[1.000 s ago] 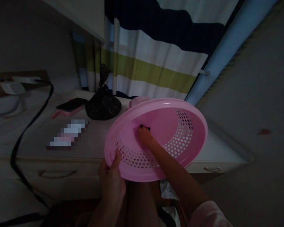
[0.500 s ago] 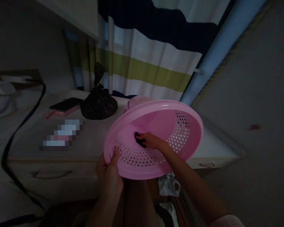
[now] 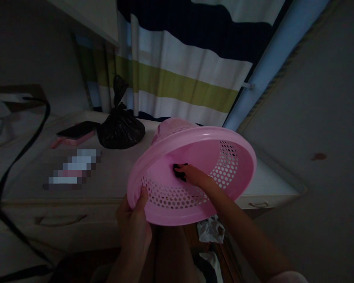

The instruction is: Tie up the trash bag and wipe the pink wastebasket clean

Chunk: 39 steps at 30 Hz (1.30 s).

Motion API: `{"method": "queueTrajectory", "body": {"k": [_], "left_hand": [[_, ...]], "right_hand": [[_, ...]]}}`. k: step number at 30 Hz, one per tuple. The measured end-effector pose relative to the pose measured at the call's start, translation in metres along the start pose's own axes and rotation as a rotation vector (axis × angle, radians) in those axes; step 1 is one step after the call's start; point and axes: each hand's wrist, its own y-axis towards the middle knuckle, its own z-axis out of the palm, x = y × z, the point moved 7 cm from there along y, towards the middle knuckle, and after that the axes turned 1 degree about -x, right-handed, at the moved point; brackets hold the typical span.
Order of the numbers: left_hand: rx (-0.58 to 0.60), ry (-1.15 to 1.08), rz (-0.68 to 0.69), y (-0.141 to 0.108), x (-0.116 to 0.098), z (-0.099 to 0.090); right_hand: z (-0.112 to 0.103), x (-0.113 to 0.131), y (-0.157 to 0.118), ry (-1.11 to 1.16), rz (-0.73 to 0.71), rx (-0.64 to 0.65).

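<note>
Pink basket [image 3: 205, 151]; black cloth [image 3: 176, 169], seemingly; striped curtain [image 3: 183, 67].

Back: striped curtain [image 3: 179, 83] in navy, white and olive green, a pale upright pole [image 3: 135, 67] at its left part
Beside the curtain: slanting pale blue strip [image 3: 275, 67] with a small bracket [image 3: 248, 85]
Right: dull grey wall [image 3: 321, 98], one reddish-brown mark [image 3: 319, 156] on it
Upper left: pale overhead panel [image 3: 88, 15] jutting in
Furniture: pale surface [image 3: 115, 169], drawer front [image 3: 103, 212] below with a curved handle [image 3: 60, 221]
Floor: brown, wood-like, partly seen
Light: dim, the curtain's white bands and blue strip paler than the shadowy left side
</note>
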Motion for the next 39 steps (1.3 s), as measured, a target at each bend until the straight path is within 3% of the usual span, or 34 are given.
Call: {"method": "queueTrajectory", "body": {"k": [6, 13, 16, 21, 28, 35, 39], "left_hand": [[0.021, 0.058, 0.000, 0.003, 0.004, -0.001], [0.033, 0.043, 0.009, 0.011, 0.004, -0.001], [0.022, 0.032, 0.008, 0.013, 0.006, -0.001], [0.036, 0.014, 0.019, 0.013, 0.010, 0.000], [0.025, 0.034, -0.002, 0.008, 0.014, -0.001], [-0.015, 0.004, 0.022, 0.001, 0.014, -0.005], [0.039, 0.042, 0.055, -0.002, 0.014, -0.007]], "right_hand": [[0.002, -0.015, 0.032, -0.046, 0.168, -0.112], [0.013, 0.003, 0.066, 0.056, 0.112, -0.179], [0.018, 0.020, 0.063, 0.208, -0.001, -0.217], [0.015, 0.043, 0.036, 0.580, -0.208, -0.253], [0.012, 0.054, 0.022, 0.756, -0.327, -0.253], [0.013, 0.059, 0.043, 0.572, -0.225, -0.337], [0.010, 0.047, 0.055, 0.346, -0.089, -0.326]]}}
